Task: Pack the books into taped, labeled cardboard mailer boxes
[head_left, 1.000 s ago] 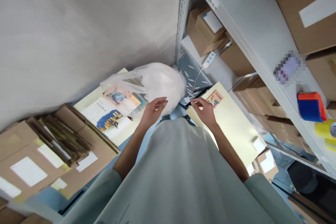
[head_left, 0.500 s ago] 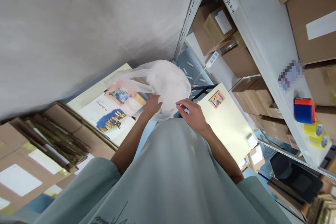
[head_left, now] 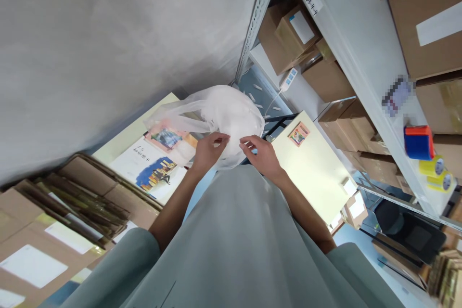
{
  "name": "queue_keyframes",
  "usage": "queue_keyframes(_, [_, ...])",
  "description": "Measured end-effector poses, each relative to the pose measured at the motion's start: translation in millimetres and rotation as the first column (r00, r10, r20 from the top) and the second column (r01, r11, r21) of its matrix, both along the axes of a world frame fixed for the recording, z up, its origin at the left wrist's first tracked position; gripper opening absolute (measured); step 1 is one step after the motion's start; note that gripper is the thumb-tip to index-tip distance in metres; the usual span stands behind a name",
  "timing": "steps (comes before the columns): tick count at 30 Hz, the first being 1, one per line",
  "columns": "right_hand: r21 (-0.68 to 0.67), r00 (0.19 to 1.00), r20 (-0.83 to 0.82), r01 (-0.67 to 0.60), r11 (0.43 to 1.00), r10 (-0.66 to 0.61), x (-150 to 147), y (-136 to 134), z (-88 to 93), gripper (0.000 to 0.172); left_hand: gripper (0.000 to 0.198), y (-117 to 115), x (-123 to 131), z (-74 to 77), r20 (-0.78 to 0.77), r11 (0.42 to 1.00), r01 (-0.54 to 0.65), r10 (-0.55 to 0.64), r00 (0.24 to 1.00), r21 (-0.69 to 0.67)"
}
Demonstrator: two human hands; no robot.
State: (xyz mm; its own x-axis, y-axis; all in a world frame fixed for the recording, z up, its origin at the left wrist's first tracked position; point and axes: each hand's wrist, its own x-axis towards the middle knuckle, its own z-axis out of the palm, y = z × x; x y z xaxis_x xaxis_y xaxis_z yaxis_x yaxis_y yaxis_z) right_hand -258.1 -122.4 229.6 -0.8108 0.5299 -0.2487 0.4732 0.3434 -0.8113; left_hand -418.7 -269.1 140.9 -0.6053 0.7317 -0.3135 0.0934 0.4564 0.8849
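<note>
A white translucent plastic bag bulges in front of my body, its loose handle part spreading left over the pale table. My left hand is at the bag's lower left, thumb and forefinger pinched together on the thin film. Opposite it, my right hand pinches at the bag's lower right edge, with the other fingers curled. A short gap separates the two pinches. What lies inside the bag cannot be made out.
Printed sheets lie on the pale table at left, beside stacked flat cardboard. At right are a cream tabletop with a small picture card, a power strip, and a metal shelf near boxes.
My left hand has turned and closed into a pinch, closer to my right hand. The bag has shifted slightly, and the camera view has moved a little.
</note>
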Motion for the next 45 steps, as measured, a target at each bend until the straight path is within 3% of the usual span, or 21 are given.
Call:
queue_keyframes(3, [-0.053, 0.998, 0.058, 0.015, 0.998, -0.012, -9, -1, -9.2, 0.036, 0.021, -1, 3, 21.6, 0.044, 0.992, -0.049, 0.044, 0.998, 0.116])
queue_keyframes(7, [-0.139, 0.997, 0.078, 0.024, 0.990, -0.013, -19, -6, -13.6, 0.057, 0.038, 3, 8, 32.1, 0.214, 0.967, -0.148, 0.103, 0.971, 0.209])
queue_keyframes(9, [-0.135, 0.997, 0.069, 0.034, 0.990, -0.025, -21, -8, -13.6, 0.057, 0.055, 3, 9, 31.9, 0.294, 0.958, -0.179, 0.109, 0.949, 0.223])
queue_keyframes(12, [-0.068, 0.998, 0.055, 0.046, 0.997, -0.042, -19, -9, -14.5, 0.034, 0.070, 1, 9, 30.3, 0.361, 0.958, -0.177, 0.087, 0.928, 0.225])
queue_keyframes(20, [0.040, 0.989, 0.132, 0.056, 0.998, -0.061, -11, -14, -23.3, 0.017, 0.060, -11, 11, 17.0, 0.376, 0.966, -0.170, 0.087, 0.922, 0.194])
queue_keyframes(25, [0.016, 0.993, 0.118, 0.028, 0.999, -0.030, -8, -19, -26.2, 0.021, 0.077, -20, 6, 10.4, 0.320, 0.974, -0.160, 0.102, 0.942, 0.160])
queue_keyframes(30, [0.117, 0.997, 0.065, 0.034, 0.993, -0.042, -5, -17, -21.8, 0.024, 0.045, -13, 9, 16.8, 0.340, 0.972, -0.165, 0.100, 0.935, 0.167])
queue_keyframes(34, [0.234, 0.996, 0.011, 0.080, 0.969, -0.085, -7, -12, -16.1, 0.034, 0.044, 1, 10, 25.9, 0.380, 0.959, -0.211, 0.127, 0.916, 0.187])
queue_keyframes(41, [0.321, 0.990, -0.079, -0.087, 0.943, 0.118, -9, -1, -11.5, 0.019, 0.042, 21, 10, 30.7, 0.407, 0.945, -0.191, 0.070, 0.911, 0.265])
queue_keyframes(43, [0.330, 0.984, -0.082, -0.123, 0.936, 0.158, -7, 4, -10.7, 0.022, 0.038, 22, 10, 27.0, 0.343, 0.953, -0.142, 0.043, 0.938, 0.269])
queue_keyframes(45, [0.357, 0.984, -0.091, -0.111, 0.928, 0.153, -6, 13, -10.1, 0.027, 0.032, 20, 5, 21.1, 0.178, 0.967, -0.067, 0.022, 0.984, 0.247])
